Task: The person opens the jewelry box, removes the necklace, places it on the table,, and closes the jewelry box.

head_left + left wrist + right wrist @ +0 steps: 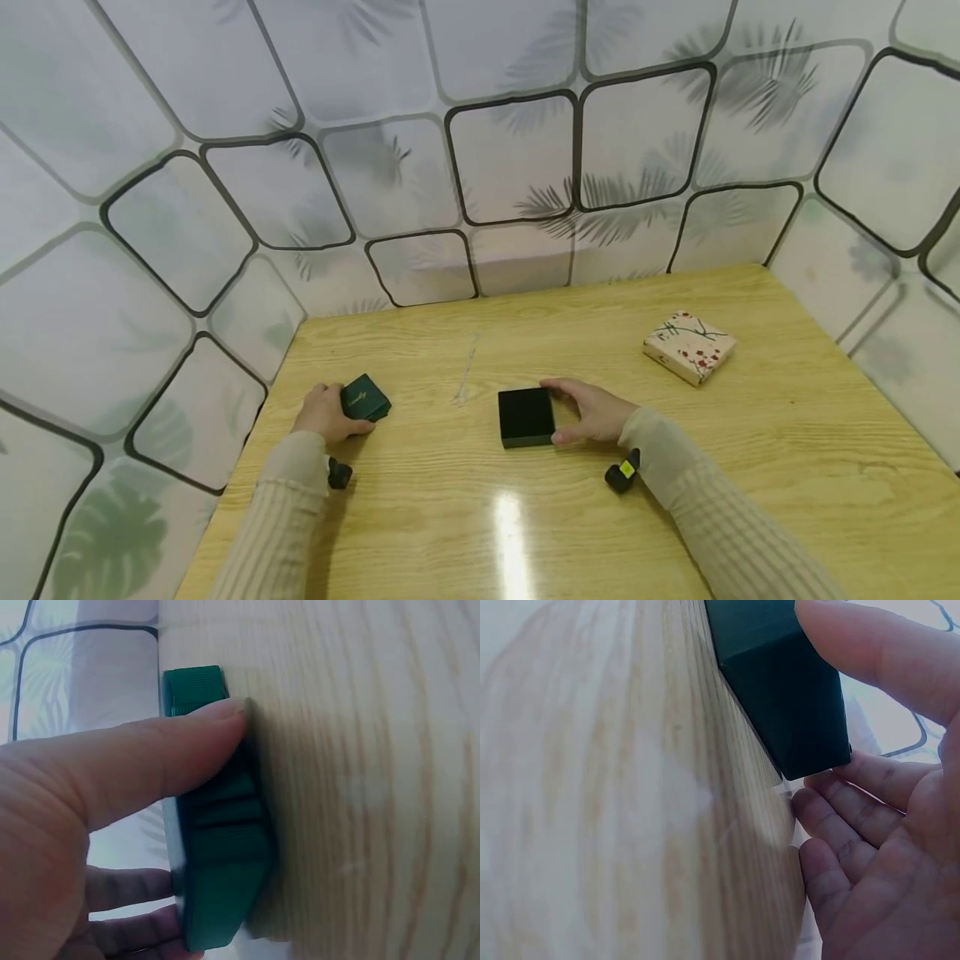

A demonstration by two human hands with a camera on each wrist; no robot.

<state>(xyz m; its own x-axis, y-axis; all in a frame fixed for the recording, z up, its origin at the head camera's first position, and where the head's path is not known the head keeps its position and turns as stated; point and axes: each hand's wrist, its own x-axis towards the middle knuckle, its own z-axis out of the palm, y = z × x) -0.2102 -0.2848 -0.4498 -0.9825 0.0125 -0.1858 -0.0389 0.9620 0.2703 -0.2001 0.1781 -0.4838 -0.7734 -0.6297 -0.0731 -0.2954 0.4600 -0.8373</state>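
In the head view, my left hand (pixel 327 414) grips a small dark green box (pixel 364 397) with gold lettering on top, at the table's left side. The left wrist view shows my thumb across the ridged green side (pixel 229 859), with fingertips on the opposite side. My right hand (pixel 592 412) holds a square dark green box (pixel 526 417) with a black upper face, near the table's middle. Its thumb lies at the near right corner and a finger at the far right corner. In the right wrist view the other fingers curl loosely beside that box's green wall (pixel 787 712).
A thin silvery strand, like a chain (pixel 467 371), lies on the wooden table (pixel 420 500) between the two boxes. At the back right sits a pale box with red blossoms (pixel 690 346). Patterned curtain-like walls (pixel 517 158) stand behind and beside the table.
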